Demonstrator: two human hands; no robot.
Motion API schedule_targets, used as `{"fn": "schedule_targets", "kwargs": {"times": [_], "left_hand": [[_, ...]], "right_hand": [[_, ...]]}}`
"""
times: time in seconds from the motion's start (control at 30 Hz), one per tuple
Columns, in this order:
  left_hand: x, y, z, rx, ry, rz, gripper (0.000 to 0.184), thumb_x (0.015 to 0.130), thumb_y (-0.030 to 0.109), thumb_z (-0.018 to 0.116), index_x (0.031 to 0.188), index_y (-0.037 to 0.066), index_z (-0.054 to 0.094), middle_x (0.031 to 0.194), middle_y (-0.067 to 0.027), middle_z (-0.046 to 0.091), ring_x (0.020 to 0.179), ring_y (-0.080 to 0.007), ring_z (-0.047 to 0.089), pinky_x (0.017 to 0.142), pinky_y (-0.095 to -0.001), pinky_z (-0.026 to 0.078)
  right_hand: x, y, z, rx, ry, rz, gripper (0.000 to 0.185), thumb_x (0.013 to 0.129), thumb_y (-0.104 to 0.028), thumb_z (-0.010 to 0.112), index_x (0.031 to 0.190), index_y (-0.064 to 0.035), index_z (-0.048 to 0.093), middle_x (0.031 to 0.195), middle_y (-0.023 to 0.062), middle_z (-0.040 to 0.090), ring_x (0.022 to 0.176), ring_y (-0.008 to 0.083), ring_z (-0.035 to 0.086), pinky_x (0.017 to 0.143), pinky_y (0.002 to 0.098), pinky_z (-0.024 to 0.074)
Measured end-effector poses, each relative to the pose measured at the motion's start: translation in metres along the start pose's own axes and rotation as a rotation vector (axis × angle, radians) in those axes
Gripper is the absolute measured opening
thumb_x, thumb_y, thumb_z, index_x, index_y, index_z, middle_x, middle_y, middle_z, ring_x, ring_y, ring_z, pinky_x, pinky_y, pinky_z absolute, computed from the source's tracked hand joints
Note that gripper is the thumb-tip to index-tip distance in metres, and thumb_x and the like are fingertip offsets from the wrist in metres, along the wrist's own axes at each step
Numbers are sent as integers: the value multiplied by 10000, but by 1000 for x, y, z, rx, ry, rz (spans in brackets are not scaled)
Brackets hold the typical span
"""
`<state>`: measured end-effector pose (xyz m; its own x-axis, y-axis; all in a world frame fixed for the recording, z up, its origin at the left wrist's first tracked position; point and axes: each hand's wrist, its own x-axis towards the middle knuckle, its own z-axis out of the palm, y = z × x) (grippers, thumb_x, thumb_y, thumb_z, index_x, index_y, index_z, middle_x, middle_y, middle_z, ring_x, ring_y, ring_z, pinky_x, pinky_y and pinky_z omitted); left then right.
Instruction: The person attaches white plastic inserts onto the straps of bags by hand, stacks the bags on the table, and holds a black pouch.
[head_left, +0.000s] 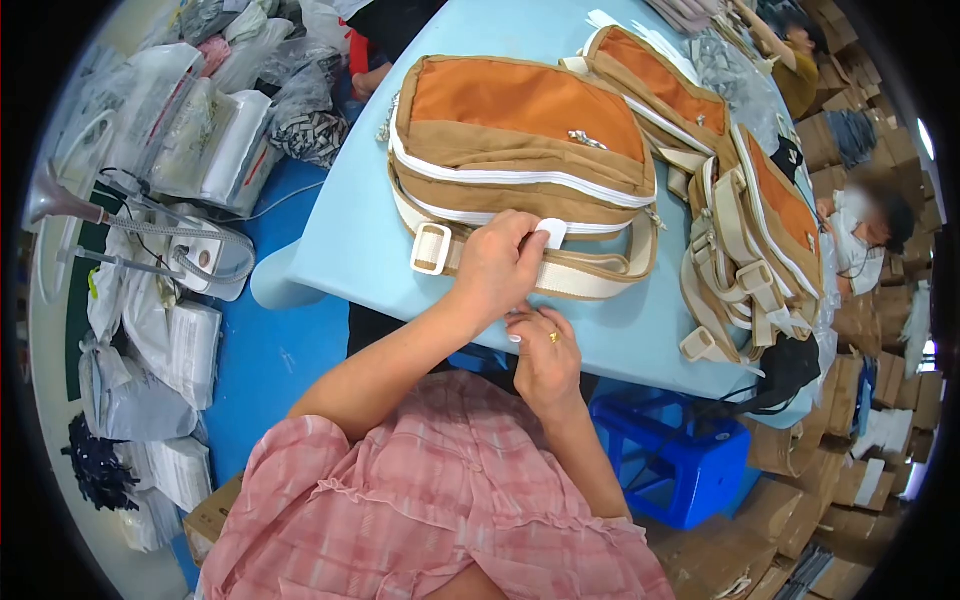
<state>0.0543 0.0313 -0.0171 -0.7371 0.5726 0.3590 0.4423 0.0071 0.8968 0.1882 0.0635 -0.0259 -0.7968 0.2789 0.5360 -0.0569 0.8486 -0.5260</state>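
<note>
A tan and orange bag (520, 130) with white zippers lies on the light blue table in front of me. Its cream webbing strap (590, 280) loops along the near side, with a white buckle (431, 248) at the left. My left hand (495, 265) is over this strap, thumb and forefinger closed on a small white tab (551, 233). Just below, at the table's near edge, my right hand (545, 355) has its fingers curled together, a ring on one. Whatever is inside those fingers is hidden.
Two more such bags, one at the back (665, 85) and one at the right (770, 220), share the table (350, 220). A blue stool (690, 470) stands below. Plastic-wrapped bundles (190, 350) and a steamer-like device (205, 255) are left. Other people and cardboard boxes are right.
</note>
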Motion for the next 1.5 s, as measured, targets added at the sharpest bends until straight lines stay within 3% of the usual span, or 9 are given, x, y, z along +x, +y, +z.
{"fn": "schedule_targets", "kwargs": {"times": [0.17, 0.23, 0.3, 0.43, 0.6, 0.67, 0.8, 1.23, 1.5], "left_hand": [[0, 2, -2, -11, -44, -37, 105, 789, 101, 599, 829, 3, 599, 743, -146, 574, 679, -331, 572, 598, -381, 455], [-1, 0, -4, -21, -47, -8, 107, 780, 102, 616, 828, 7, 606, 728, -131, 569, 630, -285, 573, 563, -347, 451], [-2, -3, -5, -68, -90, -50, 88, 803, 74, 619, 854, 3, 616, 737, -55, 573, 606, -104, 539, 551, -232, 440], [-3, -1, -10, -117, -169, -64, 80, 807, 53, 619, 870, 7, 607, 750, -23, 568, 637, -64, 529, 563, -213, 437], [-1, -4, -9, -184, -140, -46, 102, 789, 85, 639, 849, 4, 621, 736, -73, 588, 601, -118, 565, 540, -239, 449], [-1, -6, -10, -291, -148, -71, 96, 798, 75, 631, 858, 0, 626, 747, -60, 589, 621, -109, 568, 551, -235, 451], [-1, -7, -8, -391, -158, -160, 94, 820, 75, 613, 864, -8, 622, 765, -63, 585, 644, -113, 559, 578, -235, 455], [4, 3, -21, -130, -260, -27, 93, 832, 5, 566, 906, -6, 621, 832, -66, 619, 760, -124, 582, 682, -253, 472], [8, 0, -19, -40, -232, 161, 104, 785, 12, 605, 881, 40, 636, 811, -98, 637, 721, -245, 610, 637, -316, 488]], "right_hand": [[2, -10, 1, -17, 12, 55, 164, 697, 44, 568, 837, -39, 556, 848, 104, 616, 848, 253, 601, 842, 387, 438], [6, -12, 1, -60, 53, 2, 170, 672, 44, 592, 817, -40, 557, 774, 102, 605, 778, 258, 606, 795, 381, 460], [7, -4, 6, -46, 128, 7, 173, 667, 52, 598, 810, -39, 564, 767, 98, 606, 749, 257, 605, 746, 369, 469], [21, 0, 5, -121, 342, 15, 177, 669, 70, 608, 810, -36, 593, 746, 87, 607, 679, 252, 601, 605, 352, 468], [34, 15, 6, 25, 363, 341, 94, 772, -61, 643, 863, -42, 628, 718, 116, 621, 651, 259, 598, 567, 344, 460], [34, 22, 10, 351, 390, 532, 116, 766, -89, 665, 856, -22, 637, 725, 126, 636, 628, 225, 610, 568, 313, 467], [40, 19, 1, 437, 270, 642, 119, 801, -95, 638, 871, 1, 641, 685, 79, 634, 593, 123, 575, 557, 255, 451], [53, 14, -2, 587, 261, 781, 110, 818, -96, 596, 767, 1, 610, 591, 13, 587, 524, 57, 511, 489, 222, 404], [51, 22, 1, 595, 242, 787, 118, 807, -96, 594, 758, 10, 607, 571, 28, 573, 517, 61, 510, 475, 228, 395]]}}
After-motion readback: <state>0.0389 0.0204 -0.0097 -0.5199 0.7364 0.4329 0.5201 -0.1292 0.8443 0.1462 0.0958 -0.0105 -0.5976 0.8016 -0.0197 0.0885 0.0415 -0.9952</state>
